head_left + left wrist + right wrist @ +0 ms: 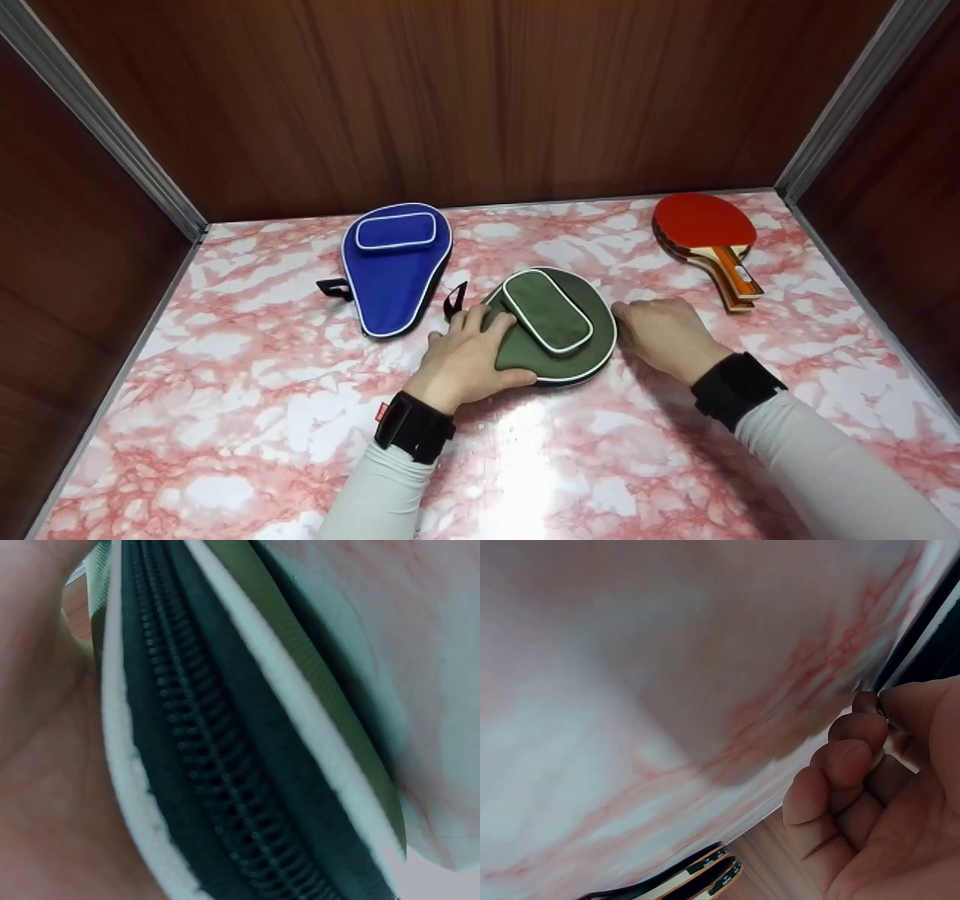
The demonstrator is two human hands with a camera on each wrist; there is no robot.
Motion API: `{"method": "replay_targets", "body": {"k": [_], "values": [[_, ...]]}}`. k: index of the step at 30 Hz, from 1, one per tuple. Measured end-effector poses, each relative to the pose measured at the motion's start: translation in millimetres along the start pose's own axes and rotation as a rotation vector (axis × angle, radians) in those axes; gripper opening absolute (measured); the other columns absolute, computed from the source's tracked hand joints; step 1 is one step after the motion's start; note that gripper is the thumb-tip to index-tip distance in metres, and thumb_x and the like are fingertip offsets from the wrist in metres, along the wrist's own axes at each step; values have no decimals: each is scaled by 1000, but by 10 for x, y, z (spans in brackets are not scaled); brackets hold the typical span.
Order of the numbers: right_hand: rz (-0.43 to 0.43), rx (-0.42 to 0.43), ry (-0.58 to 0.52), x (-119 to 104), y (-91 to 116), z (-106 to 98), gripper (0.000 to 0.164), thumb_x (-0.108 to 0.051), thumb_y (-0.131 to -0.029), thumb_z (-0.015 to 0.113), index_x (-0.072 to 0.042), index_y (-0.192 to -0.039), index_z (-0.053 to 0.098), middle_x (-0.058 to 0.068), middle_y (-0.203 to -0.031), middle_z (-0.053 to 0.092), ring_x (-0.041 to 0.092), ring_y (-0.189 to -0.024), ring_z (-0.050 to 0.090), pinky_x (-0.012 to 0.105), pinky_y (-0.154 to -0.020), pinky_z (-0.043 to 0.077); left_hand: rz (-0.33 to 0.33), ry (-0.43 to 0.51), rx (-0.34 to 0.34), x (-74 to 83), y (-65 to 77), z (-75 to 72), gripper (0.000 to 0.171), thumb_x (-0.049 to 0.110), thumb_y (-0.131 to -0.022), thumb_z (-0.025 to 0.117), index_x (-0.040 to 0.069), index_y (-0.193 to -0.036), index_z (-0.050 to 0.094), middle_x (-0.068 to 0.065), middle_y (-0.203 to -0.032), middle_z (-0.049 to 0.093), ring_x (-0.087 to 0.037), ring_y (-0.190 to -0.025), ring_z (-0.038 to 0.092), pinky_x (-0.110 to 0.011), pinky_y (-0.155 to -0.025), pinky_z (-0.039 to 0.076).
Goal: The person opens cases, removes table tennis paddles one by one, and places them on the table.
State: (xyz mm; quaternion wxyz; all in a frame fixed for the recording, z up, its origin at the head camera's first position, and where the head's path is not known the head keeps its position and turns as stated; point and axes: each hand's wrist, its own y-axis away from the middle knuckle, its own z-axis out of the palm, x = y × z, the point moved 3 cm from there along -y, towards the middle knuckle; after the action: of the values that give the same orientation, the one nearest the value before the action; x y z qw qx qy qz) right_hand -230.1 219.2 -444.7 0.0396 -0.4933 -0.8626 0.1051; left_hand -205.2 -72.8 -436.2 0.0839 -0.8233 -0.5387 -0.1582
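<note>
A green table tennis paddle case [556,364] with white piping and a raised pocket [547,311] lies flat, its round end toward the right. My left hand [465,360] presses on its narrow end, fingers spread over the top and thumb along the near edge. In the left wrist view, the zipper [199,731] runs along the case's side beneath my palm. At the round end, my right hand [664,330] pinches a small metal zipper pull [883,717] between thumb and curled index finger; most of the pull is hidden. A black loop [454,298] sticks out beyond my left fingers.
Behind on the left lies a blue paddle case [397,277] with a black strap [334,289]. Two table tennis paddles [705,221] are stacked at the back right, red face up. Wood-grain panels [480,97] wall in the marbled table [225,420] at the back and sides.
</note>
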Motion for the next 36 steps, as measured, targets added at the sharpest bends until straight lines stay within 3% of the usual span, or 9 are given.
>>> {"method": "replay_targets", "body": {"k": [10, 19, 26, 31, 36], "values": [[-14, -6, -22, -87, 142, -25, 21, -8, -97, 72, -15, -83, 58, -3, -63, 52, 30, -67, 69, 52, -64, 56, 4, 5, 0, 6, 1, 4, 86, 72, -89, 80, 27, -158, 55, -18, -164, 45, -42, -148, 46, -73, -102, 45], [-17, 2, -22, -224, 291, -44, 21, -12, -102, 71, -17, -83, 61, 2, -66, 63, 33, -70, 74, 53, -65, 56, 4, -2, -6, 12, 9, 4, 87, 73, -89, 79, 26, -158, 54, -18, -164, 44, -43, -147, 46, -73, -101, 46], [-38, 49, -35, -376, 395, -62, 17, -13, -103, 70, -17, -88, 64, -4, -61, 54, 29, -67, 72, 54, -64, 57, 6, -10, 3, 9, 10, 4, 86, 73, -90, 79, 25, -157, 55, -19, -163, 45, -44, -147, 46, -72, -98, 47], [-34, 25, -27, -464, 440, -57, 10, -13, -105, 69, -16, -96, 66, -4, -59, 52, 29, -65, 71, 55, -62, 56, 4, -17, 2, 15, 15, 4, 86, 73, -89, 79, 25, -157, 55, -18, -162, 46, -43, -147, 47, -72, -98, 47], [-77, 65, -16, -536, 481, -52, 15, -13, -103, 71, -16, -92, 62, -7, -57, 47, 25, -61, 68, 50, -58, 54, 5, -21, 0, 24, 16, 4, 86, 73, -89, 79, 25, -157, 54, -19, -163, 45, -43, -147, 47, -72, -98, 47]]}}
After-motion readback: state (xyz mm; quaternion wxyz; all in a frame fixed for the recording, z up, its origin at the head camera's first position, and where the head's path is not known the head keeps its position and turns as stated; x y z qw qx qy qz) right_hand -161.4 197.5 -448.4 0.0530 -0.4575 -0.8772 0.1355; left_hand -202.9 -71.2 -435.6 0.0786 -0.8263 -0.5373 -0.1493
